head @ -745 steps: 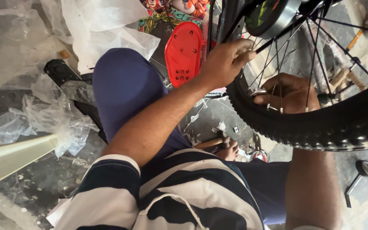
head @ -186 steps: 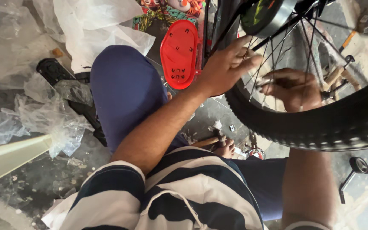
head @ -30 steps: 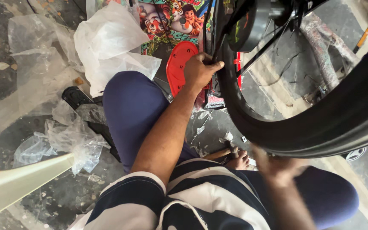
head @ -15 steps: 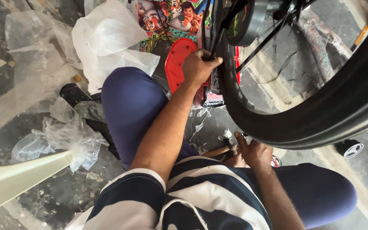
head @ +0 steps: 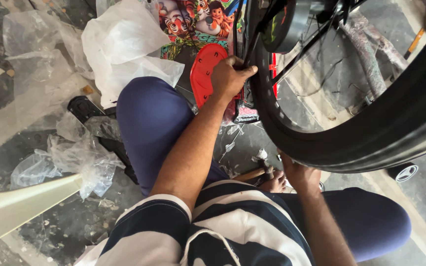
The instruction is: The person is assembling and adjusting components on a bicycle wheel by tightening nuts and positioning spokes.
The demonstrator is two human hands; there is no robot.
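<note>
Hands split: left hand up at the wheel, right hand down low.
Left fingers curl shut around the rim of the tyre at twelve o'clock, beside the red guard. The right has just dropped from the spokes to five o'clock under the tyre, by the hammer on the floor; whether it grips anything, I cannot tell. Looks like a tool fetch.

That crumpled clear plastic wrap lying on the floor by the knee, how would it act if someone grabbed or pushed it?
The clear plastic wrap would probably be floppy: it lies in loose crumples and folds. It looks thin and see-through, so likely very light for its bulk, and a push would more likely slide or bunch it than roll it. Its glossy surface suggests it may be slippery to grip.
</note>
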